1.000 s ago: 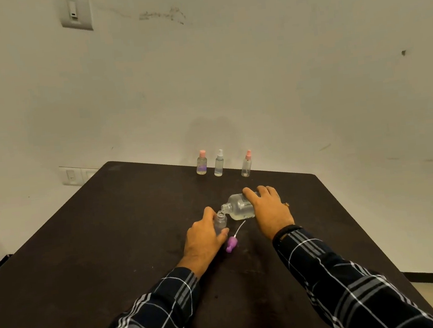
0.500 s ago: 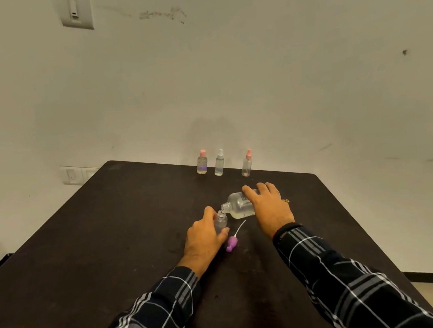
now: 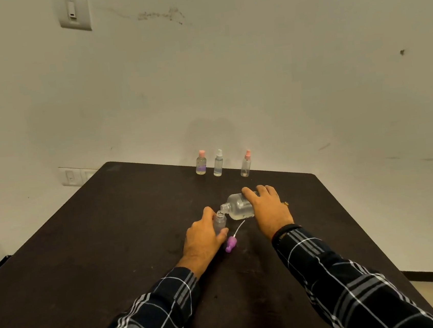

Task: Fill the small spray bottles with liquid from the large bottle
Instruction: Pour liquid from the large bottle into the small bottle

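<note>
Nearest, two dark plaid sleeves (image 3: 356, 288) reach over the near edge of a dark table (image 3: 85, 244). The left hand (image 3: 202, 238) is wrapped round a small clear bottle (image 3: 219, 221) and holds it upright on the tabletop, its neck uncapped. Just to the right of that hand a purple spray cap (image 3: 230, 244) lies on its side, its thin white tube pointing away toward the large bottle (image 3: 237, 206). The right hand (image 3: 268, 210) grips the large bottle from above, fingers curled over its body, and holds it tipped almost flat, with its mouth facing left, right at the small bottle's open neck. Clear liquid lies along its lower side; whether any is running out I cannot tell.

Near the far edge three more bottles stand upright in a row: a pink-capped bottle (image 3: 200, 163), a white-capped bottle (image 3: 218, 163) and, a little apart, a pink sprayer bottle (image 3: 246, 164). Behind is a pale wall with a socket plate (image 3: 71, 176) low on the left and a switch (image 3: 73, 12) high up.
</note>
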